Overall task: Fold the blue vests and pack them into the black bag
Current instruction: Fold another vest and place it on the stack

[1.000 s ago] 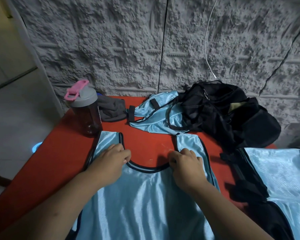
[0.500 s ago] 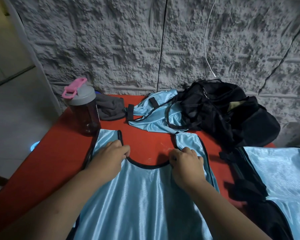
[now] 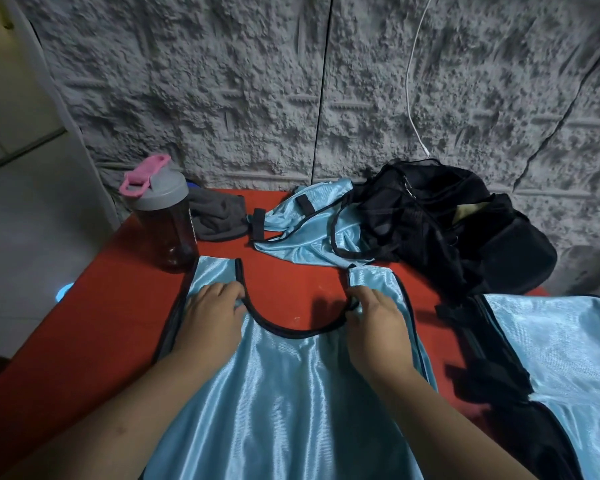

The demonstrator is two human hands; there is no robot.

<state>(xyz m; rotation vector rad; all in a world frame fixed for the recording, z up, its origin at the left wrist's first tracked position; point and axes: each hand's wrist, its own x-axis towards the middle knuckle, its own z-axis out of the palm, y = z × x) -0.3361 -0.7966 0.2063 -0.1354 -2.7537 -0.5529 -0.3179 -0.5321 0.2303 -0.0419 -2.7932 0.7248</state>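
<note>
Flattening the blue vest (image 3: 291, 393) on the red table (image 3: 94, 334) was the step in hand: the garment lay spread face-up before the person, straps toward the wall, not yet folded. Left hand (image 3: 212, 320) rested on the left shoulder strap beside the black-trimmed neckline, fingers bent against the cloth; whether they pinched the trim could not be told. Right hand (image 3: 378, 323) lay on the right strap, fingertips curled at the neckline edge, apparently nipping the trim. Next move, by judgement: bringing one side or the straps over to make the first fold, with care for slippery satin. Second vest (image 3: 312, 233), crumpled, lay at the far edge, touching the black bag (image 3: 458, 230), which stood open-topped against the wall. Third vest (image 3: 561, 348) lay at the right. Also present: shaker bottle (image 3: 163, 220) with pink cap, close to the left strap, and a grey cloth (image 3: 219, 220) behind it. The crumpled vest partly blocked the bag's near side.
</note>
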